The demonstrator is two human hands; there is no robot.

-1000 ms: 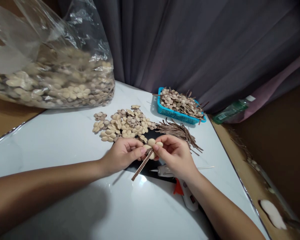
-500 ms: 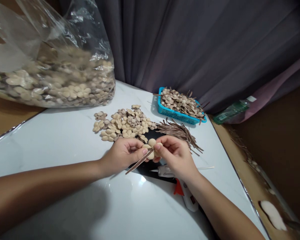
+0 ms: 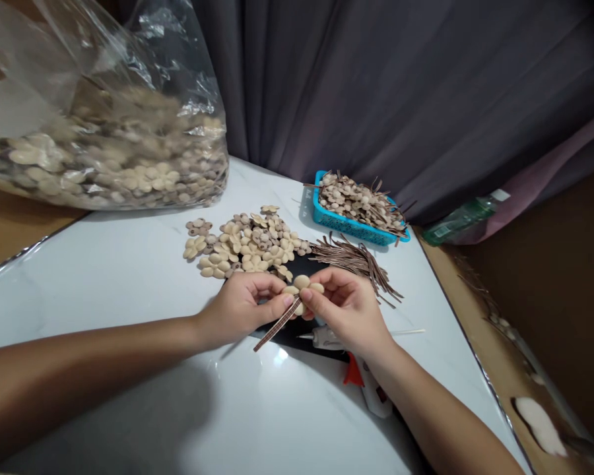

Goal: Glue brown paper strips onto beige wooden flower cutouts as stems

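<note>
Between my two hands is a beige flower piece [image 3: 301, 282] with rounded petals. My left hand [image 3: 250, 307] pinches its left side. My right hand [image 3: 346, 307] has its thumb pressed on the flower's middle, where a brown striped strip [image 3: 277, 324] lies, its free end slanting down to the left. Under the hands is a black mat [image 3: 301, 266]. A glue gun [image 3: 375, 392] with a red trigger lies partly behind my right wrist. Loose flower pieces [image 3: 252, 247] form a pile beyond my left hand, and a bundle of brown strips [image 3: 354, 258] lies beyond my right.
A blue basket [image 3: 361, 231] full of flowers and strips stands at the back of the white table [image 3: 129, 382]. At the back left sits a big clear bag [image 3: 143, 145] of flower pieces. A green bottle [image 3: 462, 216] lies off the right edge, near a dark curtain [image 3: 376, 86].
My right thumb has shifted slightly left onto the flower's middle, uncovering the right petal. The strip's free end has swung slightly right and down. My left hand is nearly unmoved.
</note>
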